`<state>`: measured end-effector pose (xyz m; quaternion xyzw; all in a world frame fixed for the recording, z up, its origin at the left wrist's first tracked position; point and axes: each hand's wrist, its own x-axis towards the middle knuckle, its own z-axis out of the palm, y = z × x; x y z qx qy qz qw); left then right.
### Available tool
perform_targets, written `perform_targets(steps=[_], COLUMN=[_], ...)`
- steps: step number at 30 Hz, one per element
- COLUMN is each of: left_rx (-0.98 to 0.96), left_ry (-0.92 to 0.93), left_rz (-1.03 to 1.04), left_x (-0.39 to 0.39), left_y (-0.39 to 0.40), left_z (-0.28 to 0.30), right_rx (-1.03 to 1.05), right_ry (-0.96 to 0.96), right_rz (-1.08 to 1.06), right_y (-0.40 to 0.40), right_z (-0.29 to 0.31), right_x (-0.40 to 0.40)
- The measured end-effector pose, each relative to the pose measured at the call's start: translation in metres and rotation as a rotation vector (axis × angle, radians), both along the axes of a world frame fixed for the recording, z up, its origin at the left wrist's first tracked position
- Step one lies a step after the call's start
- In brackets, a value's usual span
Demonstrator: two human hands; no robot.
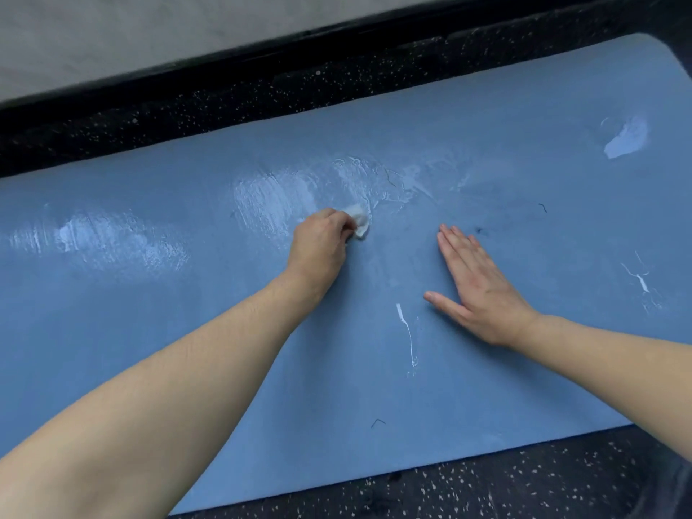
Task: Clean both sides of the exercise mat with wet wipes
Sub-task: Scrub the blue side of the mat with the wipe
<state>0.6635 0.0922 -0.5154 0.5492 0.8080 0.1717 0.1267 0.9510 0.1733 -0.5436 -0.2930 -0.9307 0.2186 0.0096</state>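
A blue exercise mat [374, 387] lies flat on the floor and fills most of the view. My left hand [318, 243] grips a crumpled white wet wipe [358, 220] and holds it against the mat near its middle. Shiny wet streaks [269, 196] spread to the left of and behind the wipe. My right hand [475, 286] rests flat on the mat to the right, fingers straight and together, thumb out. A few dark hairs and white smears dot the dry part of the mat.
Black speckled floor [505, 481] borders the mat's near edge and also runs along its far edge [262, 99]. A black skirting and a grey wall [112, 39] stand behind. A white patch [625, 138] marks the mat's far right.
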Motion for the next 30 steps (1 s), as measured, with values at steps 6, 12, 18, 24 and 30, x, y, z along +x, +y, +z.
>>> perform_targets(steps=[6,12,18,24,30], left_rx=[-0.150,-0.056,-0.164,-0.140,-0.309], left_ry=[-0.199,-0.214,-0.128,-0.187,-0.268], left_rz=[-0.480,0.068,-0.179,-0.266,-0.388], left_x=[0.020,-0.009,0.070,0.116,0.159], left_y=[-0.078,-0.023,-0.083,-0.169,-0.238], left_z=[0.015,0.030,0.016,0.008,0.006], right_rx=[-0.022,-0.029,0.039,0.043,-0.020], right_ry=[0.000,-0.411,-0.382,-0.154,0.037], right_rz=[0.108,0.310,0.421,0.681,0.677], right_y=[0.007,-0.056,-0.090,-0.097,-0.072], right_z=[0.021,0.053,0.056,0.032,0.020], right_x=[-0.013,-0.010,-0.013,0.025,0.030])
